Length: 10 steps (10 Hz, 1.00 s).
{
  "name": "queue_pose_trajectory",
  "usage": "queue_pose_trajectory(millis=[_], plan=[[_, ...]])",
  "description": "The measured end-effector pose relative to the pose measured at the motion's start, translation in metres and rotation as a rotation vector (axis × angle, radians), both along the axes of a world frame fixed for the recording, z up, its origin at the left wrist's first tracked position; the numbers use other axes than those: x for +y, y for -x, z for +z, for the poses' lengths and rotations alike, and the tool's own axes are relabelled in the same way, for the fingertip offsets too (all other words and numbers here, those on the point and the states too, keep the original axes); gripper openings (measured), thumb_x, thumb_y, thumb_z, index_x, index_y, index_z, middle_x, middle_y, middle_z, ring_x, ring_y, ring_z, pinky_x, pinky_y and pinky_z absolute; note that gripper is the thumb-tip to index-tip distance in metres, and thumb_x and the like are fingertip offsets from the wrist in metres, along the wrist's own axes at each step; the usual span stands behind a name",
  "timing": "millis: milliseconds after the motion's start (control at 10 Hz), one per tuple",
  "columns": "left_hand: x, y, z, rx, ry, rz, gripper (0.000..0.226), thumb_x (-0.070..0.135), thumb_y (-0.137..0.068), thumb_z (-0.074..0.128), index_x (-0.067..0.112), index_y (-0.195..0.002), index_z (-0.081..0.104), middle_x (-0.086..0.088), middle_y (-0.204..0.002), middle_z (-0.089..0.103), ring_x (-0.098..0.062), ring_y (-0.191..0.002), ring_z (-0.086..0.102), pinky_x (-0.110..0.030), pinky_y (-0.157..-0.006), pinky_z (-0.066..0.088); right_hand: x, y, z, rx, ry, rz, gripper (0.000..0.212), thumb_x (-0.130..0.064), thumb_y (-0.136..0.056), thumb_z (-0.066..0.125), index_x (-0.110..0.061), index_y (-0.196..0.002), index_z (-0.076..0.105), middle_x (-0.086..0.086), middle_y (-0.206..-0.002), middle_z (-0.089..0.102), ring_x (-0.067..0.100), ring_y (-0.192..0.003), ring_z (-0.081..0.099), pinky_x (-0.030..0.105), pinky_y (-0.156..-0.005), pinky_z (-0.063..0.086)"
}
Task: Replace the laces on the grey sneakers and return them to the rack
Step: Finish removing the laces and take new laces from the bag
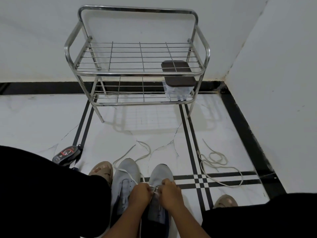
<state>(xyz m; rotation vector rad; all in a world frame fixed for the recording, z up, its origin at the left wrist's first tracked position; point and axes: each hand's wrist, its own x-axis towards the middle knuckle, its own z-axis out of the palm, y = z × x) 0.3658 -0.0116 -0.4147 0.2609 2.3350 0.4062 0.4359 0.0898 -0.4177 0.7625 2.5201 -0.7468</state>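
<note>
At the far left of the floor, near the person's dark-clad left knee, lies a small dark packet with red and white print. Just right of it a tan slipper pokes out beside the knee, touching the side of the left grey sneaker. That sneaker stands toe-forward on the white tiles, and a white lace trails from its toe area out across the floor ahead.

The left hand hovers where the two sneakers meet, its grip pinched together on a short stretch of white lace at the eyelets of the right grey sneaker. The right hand sits just beside it over the same shoe, its grip likewise closed on that lace; the two sets of fingertips almost touch. The right sneaker stands parallel to the left one, close beside it, its toe over a black stripe in the tiling.

Farther right, a loose lace lies in loops on the floor, well apart from the shoes. A second tan slipper shows near the right knee.

Far ahead, against the wall, stands the metal rack with two wire shelves. A clear container with a dark lid sits at the right end of its lower shelf.
</note>
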Motion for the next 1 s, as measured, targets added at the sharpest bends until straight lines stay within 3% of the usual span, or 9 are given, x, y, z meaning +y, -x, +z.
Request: queue_pose_trajectory(millis=[100,200,300,400,500,600,800,900,1000], plan=[[-0.003,0.000,0.001,0.024,0.003,0.024,0.025,0.025,-0.093,0.051,0.015,-0.107,0.070,-0.007,-0.113,0.069,-0.023,-0.107,0.063,-0.028,-0.086,0.049,0.030,0.010,0.014,0.162,0.502,-0.883,0.028,-0.019,-0.094,0.050,-0.005,-0.114,0.066,0.016,-0.112,0.063,0.026,-0.092,0.062,0.036,-0.084,0.053],[-0.004,0.001,0.000,0.019,0.014,0.015,0.025,0.026,-0.094,0.051,0.014,-0.105,0.070,-0.008,-0.112,0.068,-0.024,-0.107,0.063,-0.029,-0.085,0.049,0.081,0.003,0.024,0.677,1.084,-1.896,0.027,-0.014,-0.097,0.028,-0.003,-0.109,0.049,0.019,-0.097,0.061,0.021,-0.073,0.060,0.034,-0.079,0.053],[-0.001,0.000,-0.002,-0.009,-0.008,-0.013,0.020,0.024,-0.092,0.054,0.012,-0.096,0.070,-0.009,-0.107,0.069,-0.024,-0.101,0.064,-0.031,-0.083,0.050,0.086,0.013,0.029,0.413,0.777,-1.534,0.023,-0.020,-0.098,0.040,-0.007,-0.083,0.052,0.006,-0.075,0.055,0.014,-0.051,0.042,0.026,-0.056,0.044],[0.001,-0.001,-0.003,-0.007,-0.014,-0.019,0.021,0.028,-0.092,0.055,0.014,-0.095,0.070,-0.008,-0.105,0.069,-0.024,-0.102,0.064,-0.032,-0.084,0.050,0.048,0.020,0.014,0.048,0.254,-0.488,0.015,-0.026,-0.090,0.055,-0.015,-0.083,0.063,0.005,-0.087,0.062,0.019,-0.074,0.056,0.029,-0.067,0.044],[-0.001,-0.002,-0.004,-0.013,-0.017,-0.008,0.020,0.027,-0.091,0.056,0.014,-0.093,0.072,-0.008,-0.104,0.071,-0.023,-0.101,0.065,-0.031,-0.083,0.051,0.004,0.002,-0.006,-0.111,0.047,-0.047,0.012,-0.027,-0.086,0.058,-0.024,-0.086,0.069,0.000,-0.099,0.061,0.021,-0.088,0.064,0.030,-0.076,0.049],[-0.002,-0.002,-0.004,-0.007,-0.009,0.009,0.023,0.030,-0.092,0.056,0.016,-0.099,0.072,-0.007,-0.107,0.070,-0.023,-0.103,0.064,-0.030,-0.085,0.050,0.008,-0.001,-0.010,-0.108,0.085,-0.250,0.025,-0.026,-0.093,0.047,-0.016,-0.104,0.068,0.004,-0.110,0.059,0.026,-0.097,0.063,0.032,-0.082,0.049],[-0.001,-0.002,-0.006,-0.012,-0.002,0.020,0.028,0.035,-0.092,0.054,0.016,-0.105,0.071,-0.008,-0.111,0.069,-0.024,-0.106,0.063,-0.032,-0.088,0.050,0.089,0.018,0.009,0.353,0.859,-1.637,0.019,-0.002,-0.098,0.035,0.000,-0.097,0.054,0.012,-0.072,0.053,0.024,-0.056,0.052,0.032,-0.051,0.043],[0.000,-0.002,-0.006,-0.019,0.004,0.009,0.031,0.037,-0.093,0.053,0.015,-0.106,0.071,-0.008,-0.112,0.069,-0.024,-0.107,0.063,-0.032,-0.088,0.050,0.061,0.018,0.007,0.244,0.613,-1.130,0.019,-0.013,-0.095,0.043,-0.008,-0.087,0.059,0.004,-0.074,0.060,0.015,-0.057,0.050,0.028,-0.051,0.041],[0.000,-0.001,-0.006,-0.025,0.011,-0.001,0.030,0.031,-0.093,0.053,0.011,-0.106,0.071,-0.010,-0.110,0.069,-0.025,-0.105,0.064,-0.032,-0.089,0.050,0.018,0.006,-0.004,-0.015,0.121,-0.107,0.017,-0.029,-0.090,0.052,-0.021,-0.092,0.067,-0.002,-0.098,0.061,0.017,-0.084,0.060,0.033,-0.077,0.048]])
